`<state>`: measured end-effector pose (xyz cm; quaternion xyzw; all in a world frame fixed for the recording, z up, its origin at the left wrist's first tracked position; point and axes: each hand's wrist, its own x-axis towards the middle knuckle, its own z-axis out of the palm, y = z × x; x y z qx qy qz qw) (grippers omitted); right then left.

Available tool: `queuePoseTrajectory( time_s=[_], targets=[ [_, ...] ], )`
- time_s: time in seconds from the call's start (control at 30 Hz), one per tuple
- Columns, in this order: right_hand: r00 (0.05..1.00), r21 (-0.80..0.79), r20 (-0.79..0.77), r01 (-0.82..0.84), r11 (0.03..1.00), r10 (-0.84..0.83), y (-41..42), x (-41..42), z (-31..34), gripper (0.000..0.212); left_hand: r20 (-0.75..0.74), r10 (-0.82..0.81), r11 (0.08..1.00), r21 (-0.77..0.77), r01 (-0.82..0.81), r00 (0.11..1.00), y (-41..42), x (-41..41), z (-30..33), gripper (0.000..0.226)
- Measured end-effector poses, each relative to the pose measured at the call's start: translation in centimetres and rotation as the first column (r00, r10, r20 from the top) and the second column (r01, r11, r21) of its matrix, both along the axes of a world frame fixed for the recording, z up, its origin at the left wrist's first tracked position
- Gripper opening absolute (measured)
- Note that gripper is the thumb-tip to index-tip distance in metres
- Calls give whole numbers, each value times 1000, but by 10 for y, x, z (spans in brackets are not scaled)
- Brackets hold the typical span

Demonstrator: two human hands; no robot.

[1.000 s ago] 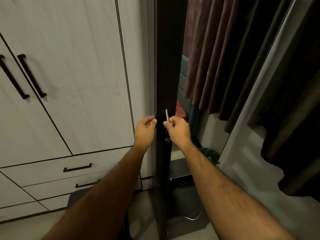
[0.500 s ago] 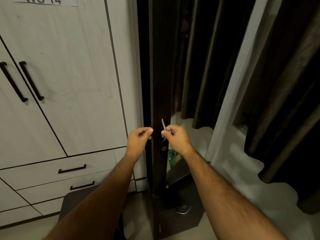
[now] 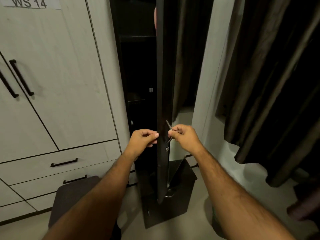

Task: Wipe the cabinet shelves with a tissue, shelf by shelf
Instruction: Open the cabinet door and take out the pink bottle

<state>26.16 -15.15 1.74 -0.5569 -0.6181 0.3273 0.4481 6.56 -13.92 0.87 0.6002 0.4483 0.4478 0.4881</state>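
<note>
My right hand point(image 3: 184, 136) grips the metal handle point(image 3: 168, 129) on the dark cabinet door point(image 3: 161, 84); my left hand point(image 3: 142, 140) pinches the door's edge.

The tall cabinet door point(image 3: 161, 101) is near-black, its handle point(image 3: 168, 129) silvery metal. The wardrobe point(image 3: 52, 84) beside it is pale whitewashed woodgrain with black bar handles point(image 3: 21, 77). The curtains point(image 3: 259, 84) look dark brown, perhaps maroon in this dimness.

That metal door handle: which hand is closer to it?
Right. The right hand pinches the handle on the door's right face; the left hand grips the door's edge, across from the handle.
</note>
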Motion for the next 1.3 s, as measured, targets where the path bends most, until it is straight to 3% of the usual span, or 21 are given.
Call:
queuePoseTrajectory(
  time_s=[0.17, 0.33, 0.47, 0.83, 1.13, 1.3],
  targets=[
    [999, -2, -32, 29, 1000, -29, -28, 46, -2, 9, -63, -193, 979, -74, 188, 979, -14, 35, 6, 11],
    [997, -33, -31, 72, 997, -73, -48, 98, 0, 9, -156, -322, 947, -54, 318, 934, -20, 88, 11, 17],
    [986, -30, -42, 161, 987, -162, -62, 134, 1, 8, -249, -312, 945, 23, 327, 917, -20, 133, 10, 31],
    [923, 9, -67, 380, 925, -379, -75, 192, -4, 19, -274, -191, 954, 173, 243, 943, -24, 225, -11, 42],
    [876, 33, -265, 425, 905, -402, -79, 199, -6, 20, -302, -297, 933, 112, 343, 906, -26, 240, -9, 56],
    [820, 3, -270, 525, 851, -505, -75, 206, -14, 28, -362, -378, 905, 50, 422, 852, -28, 245, -7, 61]
  ],
)
